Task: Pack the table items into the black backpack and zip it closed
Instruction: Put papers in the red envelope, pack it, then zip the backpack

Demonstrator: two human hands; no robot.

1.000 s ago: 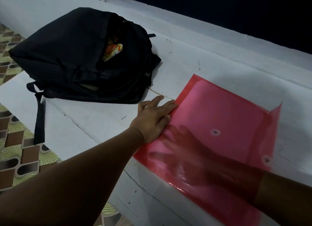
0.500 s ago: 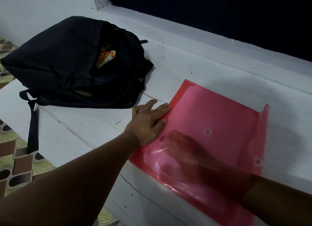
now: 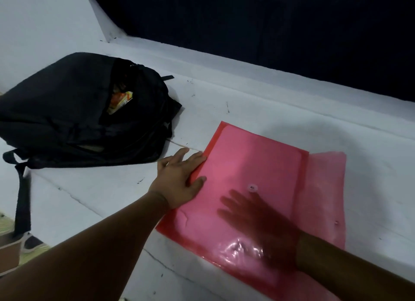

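A red see-through plastic folder lies flat on the white table, its snap flap spread out to the right. A paler sheet shows inside it. My left hand presses flat on the folder's left edge, thumb on top. My right hand is inside the folder with fingers spread, seen darkly through the plastic just below the snap button. The black backpack lies at the left, its top unzipped, with an orange packet showing in the opening.
The white table meets a raised white ledge and a dark wall at the back. A backpack strap hangs over the table's left edge above a patterned tile floor.
The folder's flap, raised at the right before, now lies flat on the table. The camera view has shifted, and both hands stay on and in the folder.
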